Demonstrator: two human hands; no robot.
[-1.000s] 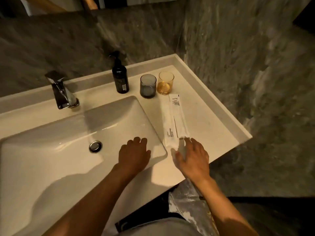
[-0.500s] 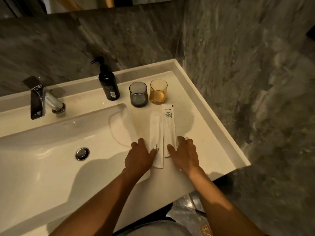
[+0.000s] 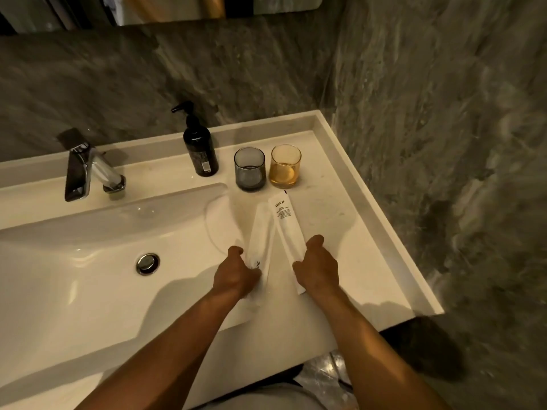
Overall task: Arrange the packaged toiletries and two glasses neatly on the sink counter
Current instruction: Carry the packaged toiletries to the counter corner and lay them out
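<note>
Nearest the camera, two bare forearms reach forward over the front edge of the white sink counter point(image 3: 370, 250). The left hand point(image 3: 235, 273) is curled closed on the near end of the left packet point(image 3: 262, 238), a long white sachet with dark lettering showing just beside the thumb. The right hand point(image 3: 318, 267) is likewise closed on the near end of the right packet point(image 3: 285, 220), a similar white sachet with small print at its far end. Both packets lie on the counter surface to the right of the basin point(image 3: 103, 261); their far ends sit close together while the near ends are spread apart, forming a narrow V. Whether the near ends are lifted off the counter cannot be determined.

Left of the hands, the basin's chrome drain point(image 3: 147, 263) is visible.

Beyond the packets, two glasses stand upright side by side, close together: a grey glass point(image 3: 249, 168) on the left and an amber glass point(image 3: 285, 166) on the right. The far end of the right packet lies just short of the amber glass. Left of the glasses stands a black pump bottle point(image 3: 200, 149), upright near the counter's rear ledge. Further left is the chrome faucet point(image 3: 88, 168). Grey stone wall point(image 3: 414, 113) encloses the counter behind and to the right.
</note>
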